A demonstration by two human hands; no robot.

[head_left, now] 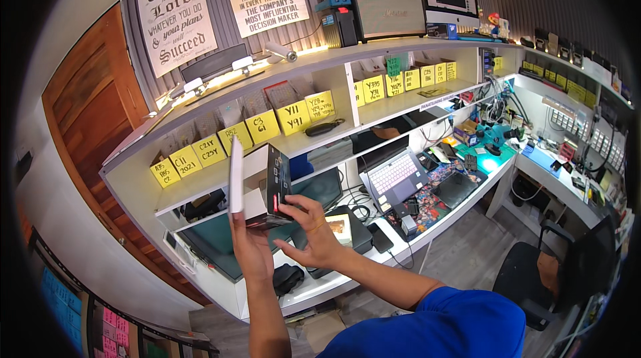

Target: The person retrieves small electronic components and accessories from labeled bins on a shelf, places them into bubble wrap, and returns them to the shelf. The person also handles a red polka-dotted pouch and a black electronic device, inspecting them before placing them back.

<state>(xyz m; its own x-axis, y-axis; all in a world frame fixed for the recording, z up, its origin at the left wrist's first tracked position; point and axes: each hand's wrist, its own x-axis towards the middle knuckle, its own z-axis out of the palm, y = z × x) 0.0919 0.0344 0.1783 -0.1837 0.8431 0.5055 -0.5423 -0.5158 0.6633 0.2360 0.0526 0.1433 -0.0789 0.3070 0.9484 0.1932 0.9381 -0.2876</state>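
Note:
A small cardboard box [279,177], black and printed outside, pale inside, is held up before the shelf with its open side facing left. Along that side stands a flat white piece [236,174], seen nearly edge-on; I cannot tell whether it is the box's flap or a separate slim box. My left hand [254,251] is closed around the lower end of the white piece and the box's bottom corner, its fingers partly hidden. Against the black face rest the fingertips of my right hand [312,232], with the thumb spread away below the box.
Behind the box runs a shelf [274,132] of bins with yellow labels. Below are a dark monitor [314,191], an open laptop [394,181], a phone [380,238] on a cable and a black pouch [288,279]. An office chair [534,271] stands right; a wooden door [93,131] is left.

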